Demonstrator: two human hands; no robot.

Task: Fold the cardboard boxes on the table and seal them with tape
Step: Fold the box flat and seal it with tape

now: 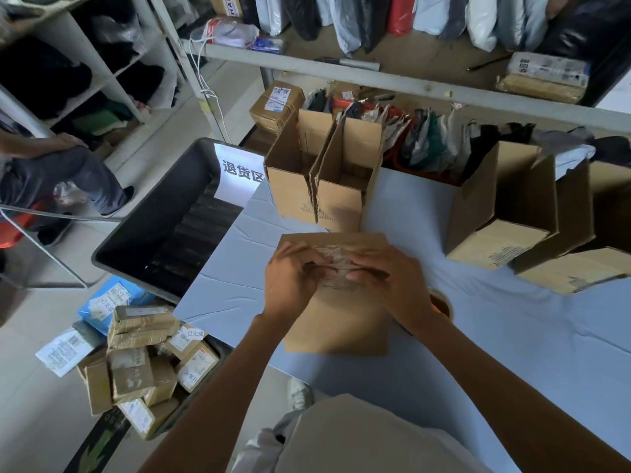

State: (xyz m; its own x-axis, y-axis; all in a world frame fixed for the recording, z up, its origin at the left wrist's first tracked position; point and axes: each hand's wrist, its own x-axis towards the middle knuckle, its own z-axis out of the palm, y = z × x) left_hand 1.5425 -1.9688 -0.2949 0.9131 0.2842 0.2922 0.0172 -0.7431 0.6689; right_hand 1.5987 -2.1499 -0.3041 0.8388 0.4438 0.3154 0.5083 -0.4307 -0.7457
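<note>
Centrally, near the counter's front edge, a folded cardboard box [336, 322] stood on the blue-covered counter [512, 336], its top face up. A wrinkled strip of clear tape [333, 264] ran across that top. Left hand [293, 278] and right hand [389, 278] met over the strip, fingers bent down onto it from either side; could not tell whether they pinched the tape or only pressed it flat. A tape roll [442, 303] showed partly behind the right wrist, just beside the box. Two open boxes [293, 186] stood upright and touching at the far edge. Two more open boxes [495, 216] lay tipped on their sides to the right. Left of the counter, a dark bin [153, 216] with a white sign. On the floor below, a heap of taped parcels [143, 363]. Another person's legs [61, 172] sat at far left.
</note>
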